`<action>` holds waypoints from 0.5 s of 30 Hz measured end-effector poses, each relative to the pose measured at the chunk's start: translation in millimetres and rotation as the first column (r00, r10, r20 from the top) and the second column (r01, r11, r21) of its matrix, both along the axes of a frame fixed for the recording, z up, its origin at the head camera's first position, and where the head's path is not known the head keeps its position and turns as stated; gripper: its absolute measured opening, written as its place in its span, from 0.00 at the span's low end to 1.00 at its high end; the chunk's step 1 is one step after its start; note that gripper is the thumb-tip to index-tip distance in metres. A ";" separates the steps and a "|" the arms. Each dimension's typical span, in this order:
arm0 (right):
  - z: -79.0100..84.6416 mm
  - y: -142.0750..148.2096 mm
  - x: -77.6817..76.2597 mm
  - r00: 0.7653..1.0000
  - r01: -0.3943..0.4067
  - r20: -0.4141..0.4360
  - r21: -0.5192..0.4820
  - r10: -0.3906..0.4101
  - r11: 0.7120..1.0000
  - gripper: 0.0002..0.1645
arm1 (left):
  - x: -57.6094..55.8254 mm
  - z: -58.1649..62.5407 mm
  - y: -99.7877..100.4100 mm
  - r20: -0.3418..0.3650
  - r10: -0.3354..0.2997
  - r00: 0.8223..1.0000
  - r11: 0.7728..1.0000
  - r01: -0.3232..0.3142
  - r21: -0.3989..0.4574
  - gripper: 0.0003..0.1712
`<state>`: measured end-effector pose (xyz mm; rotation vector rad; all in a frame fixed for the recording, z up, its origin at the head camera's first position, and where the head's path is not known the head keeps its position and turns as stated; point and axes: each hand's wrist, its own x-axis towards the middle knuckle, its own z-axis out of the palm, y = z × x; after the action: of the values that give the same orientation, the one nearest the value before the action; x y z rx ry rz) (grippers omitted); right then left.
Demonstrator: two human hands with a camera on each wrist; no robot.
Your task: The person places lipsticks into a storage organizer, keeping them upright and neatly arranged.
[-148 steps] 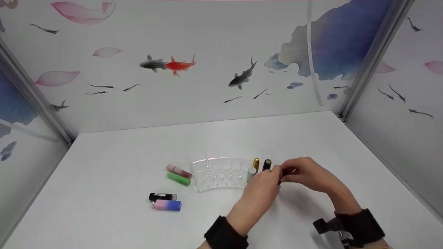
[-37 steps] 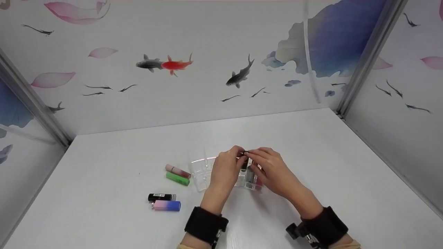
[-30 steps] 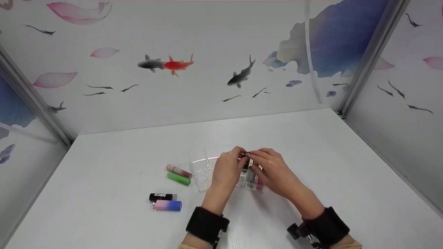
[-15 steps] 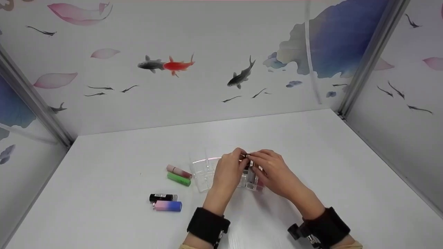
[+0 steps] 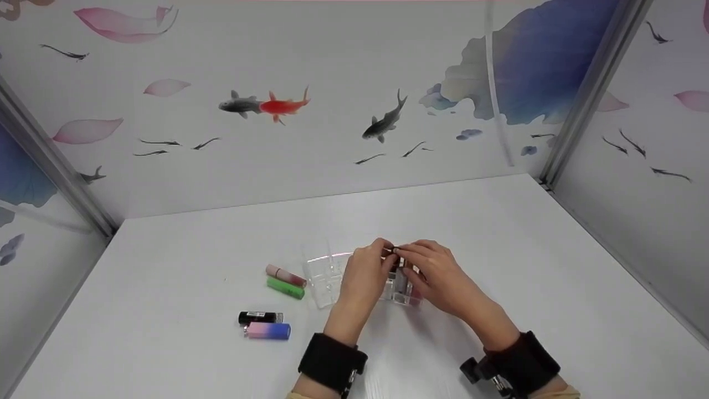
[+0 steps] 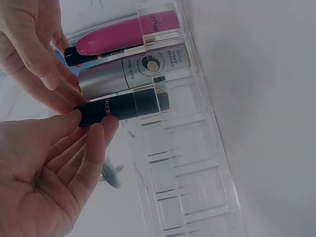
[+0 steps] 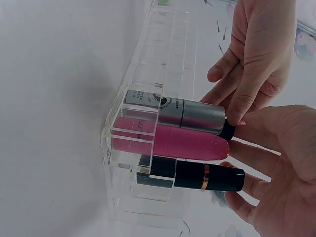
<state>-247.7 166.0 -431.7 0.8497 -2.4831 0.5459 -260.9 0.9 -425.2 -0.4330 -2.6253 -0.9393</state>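
My left hand (image 5: 363,271) pinches the top of a black lipstick (image 6: 123,106) with a gold band, between thumb and fingers. The tube's base stands inside a slot of the clear lipstick organizer (image 5: 321,277). My right hand (image 5: 440,271) reaches over from the other side, its fingertips at the cap of that lipstick and its thumb apart. Beside it in the organizer stand a silver tube (image 6: 106,79) and a pink tube (image 6: 118,34). Another black lipstick (image 7: 222,177) with a gold band stands behind the pink one, in front of the right hand's fingers. The hands hide much of the organizer in the head view.
Left of the organizer, a pink tube (image 5: 285,275) and a green tube (image 5: 285,288) lie side by side. Nearer the front lie a black tube (image 5: 260,317) and a pink-and-blue tube (image 5: 267,331). Printed walls enclose the white table (image 5: 166,266).
Since the oldest frame both hands have moved left from the organizer's right end to the black lipstick's slot. Over the last second they have barely moved. The loose tubes lie as before.
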 end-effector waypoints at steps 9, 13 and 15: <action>-0.6 0.5 0.6 1.000 0.001 0.010 -0.012 -0.001 1.000 0.20 | 2.4 0.8 -0.7 0.013 -0.016 1.000 1.000 0.016 0.000 0.10; -0.2 1.5 0.1 1.000 -0.005 0.028 -0.015 0.006 1.000 0.20 | 2.9 1.8 -1.4 0.016 -0.011 1.000 1.000 0.011 -0.005 0.11; 0.2 2.2 -0.3 0.999 -0.007 0.037 -0.015 0.008 1.000 0.21 | 2.6 1.9 -2.2 0.017 -0.008 1.000 1.000 0.008 -0.002 0.12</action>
<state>-248.0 168.2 -431.5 0.8509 -2.5066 0.5875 -258.3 -1.3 -423.3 -0.4376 -2.6423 -0.9466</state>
